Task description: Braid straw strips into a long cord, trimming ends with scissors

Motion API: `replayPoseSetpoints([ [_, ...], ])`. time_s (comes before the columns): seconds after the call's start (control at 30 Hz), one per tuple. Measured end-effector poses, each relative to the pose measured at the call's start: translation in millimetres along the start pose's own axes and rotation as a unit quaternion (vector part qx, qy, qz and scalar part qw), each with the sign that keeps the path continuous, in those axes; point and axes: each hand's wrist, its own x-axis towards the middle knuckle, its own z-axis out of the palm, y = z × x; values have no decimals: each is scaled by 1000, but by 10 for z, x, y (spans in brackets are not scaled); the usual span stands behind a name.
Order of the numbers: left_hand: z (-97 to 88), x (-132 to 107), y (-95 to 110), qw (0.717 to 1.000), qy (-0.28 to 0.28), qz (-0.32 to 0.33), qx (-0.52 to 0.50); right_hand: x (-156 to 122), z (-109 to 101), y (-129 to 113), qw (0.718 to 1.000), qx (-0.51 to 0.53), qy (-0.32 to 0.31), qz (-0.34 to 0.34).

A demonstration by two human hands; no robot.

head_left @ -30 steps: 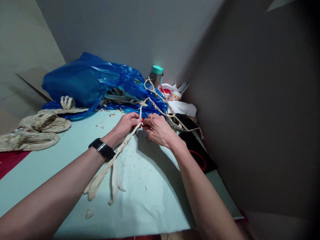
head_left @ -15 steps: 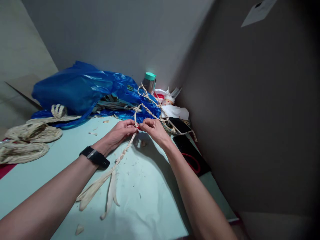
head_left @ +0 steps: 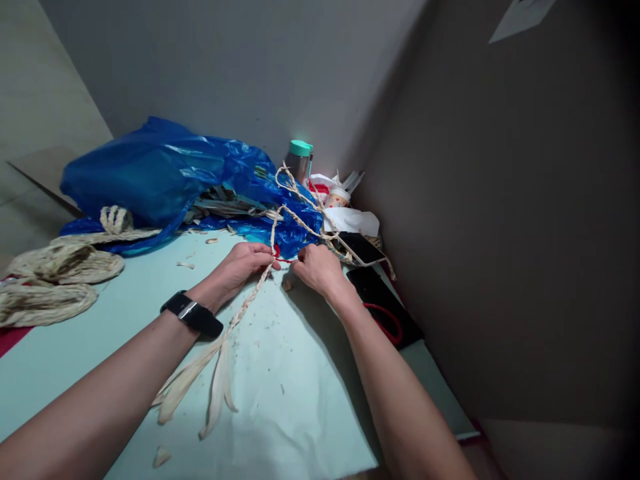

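A pale braid of dried plant strips (head_left: 249, 301) runs from loose strip ends near me up to my hands, then on toward the back. My left hand (head_left: 249, 260), with a black watch on its wrist, pinches the braid near the middle of the table. Around the braid at that spot is a red cord (head_left: 285, 261), stretched across to my right hand (head_left: 317, 267). The right fingers are closed on the cord's other end. The fingertips are partly hidden.
A blue plastic bag (head_left: 145, 173) with dried strips lies at the back. Coiled braids (head_left: 65, 260) rest at left. A flask (head_left: 299, 160), paper cup (head_left: 337, 198), phone (head_left: 363, 248) and dark flat item with a red loop (head_left: 383, 313) stand or lie right, by the wall.
My right hand has moved a little right, away from the left one. The red cord now shows taut between them. My left hand stays on the braid.
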Motion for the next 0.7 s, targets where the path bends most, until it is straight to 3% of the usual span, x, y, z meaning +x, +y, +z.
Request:
replayPoseSetpoints([
  [0.13,-33,40,-56,998,-39,-20,-40,-23,91,-48,999,-41,25,15],
  [0.37,-70,44,-69,992,-84,-50,-76,-22,214,-71,998,-60,23,-23],
  [0.57,-32,-8,-36,995,-90,-27,20,-22,135,-94,993,-71,60,-79],
  [0.7,-36,-13,6,995,-52,20,84,-28,11,-96,990,50,76,-107],
])
